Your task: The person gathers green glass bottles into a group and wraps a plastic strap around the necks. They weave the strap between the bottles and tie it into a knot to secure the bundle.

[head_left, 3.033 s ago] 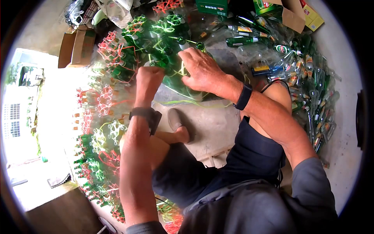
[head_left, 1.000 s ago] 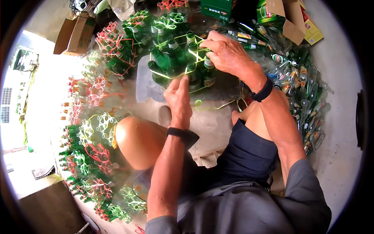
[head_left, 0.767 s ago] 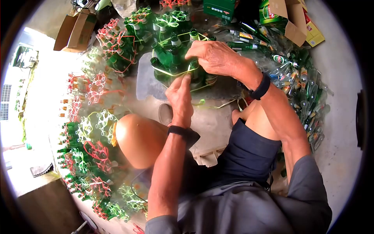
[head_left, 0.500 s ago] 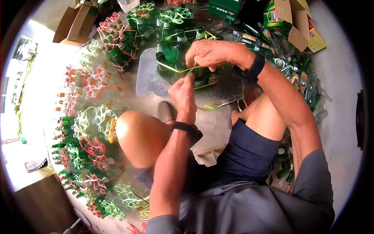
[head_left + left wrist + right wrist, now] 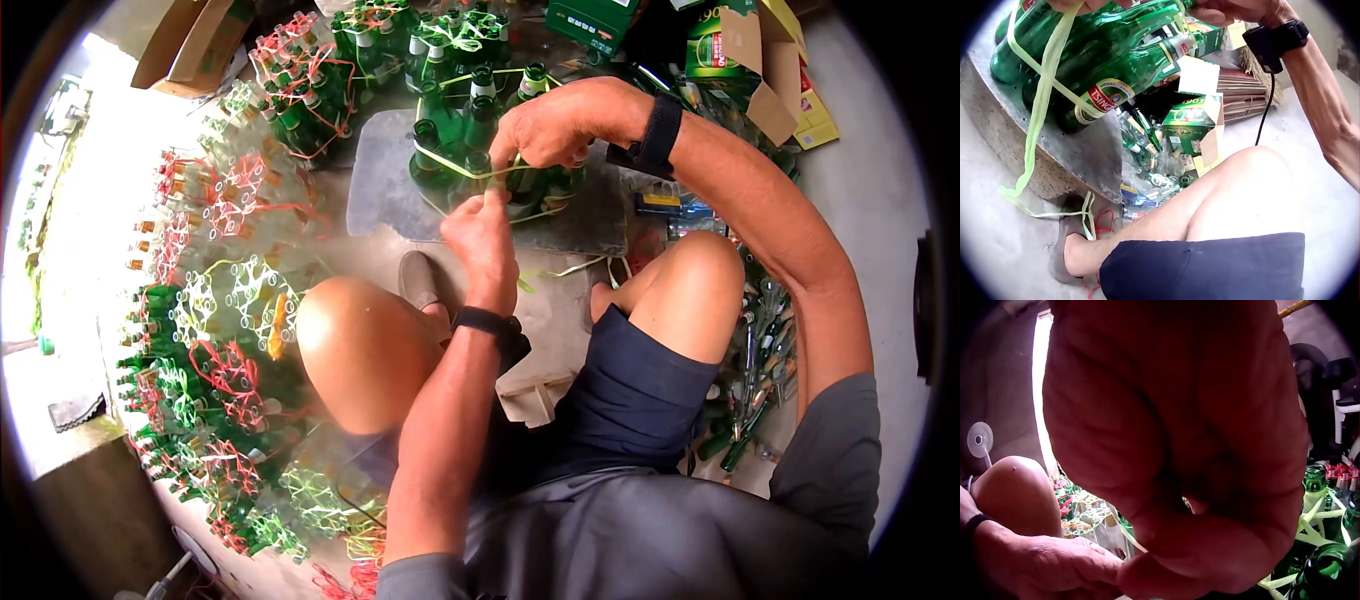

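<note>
Green beer bottles (image 5: pixel 427 165) stand bundled on a grey slab (image 5: pixel 375 195), pale yellow-green plastic strap (image 5: pixel 1038 112) running around them and between their necks. At the near side of the bundle my left hand (image 5: pixel 482 240) pinches the strap with thumb and finger. Just above it, my right hand (image 5: pixel 560 125) bends down over the bottles, its curled fingers pinching strap too. In the right wrist view the right hand (image 5: pixel 1179 444) fills the middle, fingertips right beside the left hand (image 5: pixel 1054 565). Loose strap hangs over the slab's edge in the left wrist view.
Red- and green-strapped bottle bundles (image 5: pixel 300 100) crowd the left and back. Loose bottles (image 5: pixel 745 400) lie heaped at right, with an opened green carton (image 5: pixel 720 55) behind. A cardboard box (image 5: pixel 195 45) stands at back left. Both knees flank the slab.
The left hand has come from the bundle's left side to its front. The right hand, out at the right pulling strap a second ago, has moved left to meet the left fingers.
</note>
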Tool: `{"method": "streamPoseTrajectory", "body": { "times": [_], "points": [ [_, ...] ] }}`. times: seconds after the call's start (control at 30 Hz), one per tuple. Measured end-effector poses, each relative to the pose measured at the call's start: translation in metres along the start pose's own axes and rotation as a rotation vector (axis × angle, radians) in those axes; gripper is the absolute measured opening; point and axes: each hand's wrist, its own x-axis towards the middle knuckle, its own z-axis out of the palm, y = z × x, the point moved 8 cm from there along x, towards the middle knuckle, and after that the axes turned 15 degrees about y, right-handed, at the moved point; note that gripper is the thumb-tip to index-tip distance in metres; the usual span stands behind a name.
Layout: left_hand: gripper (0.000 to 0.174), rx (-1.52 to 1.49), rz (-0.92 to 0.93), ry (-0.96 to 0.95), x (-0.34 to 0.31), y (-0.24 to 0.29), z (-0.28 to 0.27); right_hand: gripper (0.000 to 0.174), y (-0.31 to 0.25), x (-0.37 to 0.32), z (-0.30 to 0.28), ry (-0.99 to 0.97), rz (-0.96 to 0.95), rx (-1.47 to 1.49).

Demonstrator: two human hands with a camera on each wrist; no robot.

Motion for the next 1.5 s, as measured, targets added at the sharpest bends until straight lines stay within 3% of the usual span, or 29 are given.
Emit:
{"method": "streamPoseTrajectory", "body": {
  "times": [0.1, 0.2, 0.27, 0.3, 0.37, 0.5, 0.57, 0.77, 0.9, 1.07, 1.17, 1.5],
  "points": [
    [0.027, -0.024, 0.035, -0.018, 0.001, 0.002, 0.001, 0.065, -0.002, 0.006, 0.004, -0.048, -0.025, -0.165],
    [0.029, 0.012, -0.002, -0.012, 0.000, 0.000, 0.000, 0.057, -0.002, 0.006, 0.001, 0.027, -0.068, -0.319],
    [0.029, -0.003, -0.008, -0.014, -0.002, 0.001, 0.000, 0.038, -0.006, 0.006, 0.000, 0.168, -0.299, -0.447],
    [0.029, -0.016, -0.010, -0.016, -0.002, 0.001, 0.001, 0.038, -0.006, 0.001, 0.001, 0.167, -0.298, -0.450],
    [0.028, -0.037, -0.025, -0.029, -0.002, -0.001, 0.001, 0.022, -0.015, -0.011, -0.003, 0.338, -0.391, -0.693],
    [0.028, -0.027, -0.032, -0.050, -0.003, -0.005, 0.003, 0.015, -0.018, -0.033, -0.005, 0.546, -0.498, -0.777],
    [0.029, -0.011, -0.011, -0.065, -0.004, -0.005, 0.005, 0.015, -0.025, -0.044, -0.007, 0.726, -0.660, -0.827],
    [0.033, -0.008, 0.019, -0.115, -0.012, 0.005, 0.012, 0.020, -0.028, -0.035, -0.022, 0.593, -0.570, -0.896],
    [0.038, 0.008, 0.037, -0.158, -0.019, 0.015, 0.017, 0.006, -0.031, -0.022, -0.041, 0.660, -0.597, -0.803],
    [0.035, -0.049, 0.024, -0.206, -0.024, 0.021, 0.022, 0.009, -0.031, -0.014, -0.065, 0.624, -0.545, -0.743],
    [0.034, -0.039, 0.018, -0.207, -0.025, 0.023, 0.022, 0.008, -0.023, -0.002, -0.072, 0.583, -0.419, -0.723],
    [0.032, -0.085, -0.012, -0.195, -0.025, 0.020, 0.025, 0.012, -0.022, 0.008, -0.076, 0.755, -0.659, -0.617]
  ]
}}
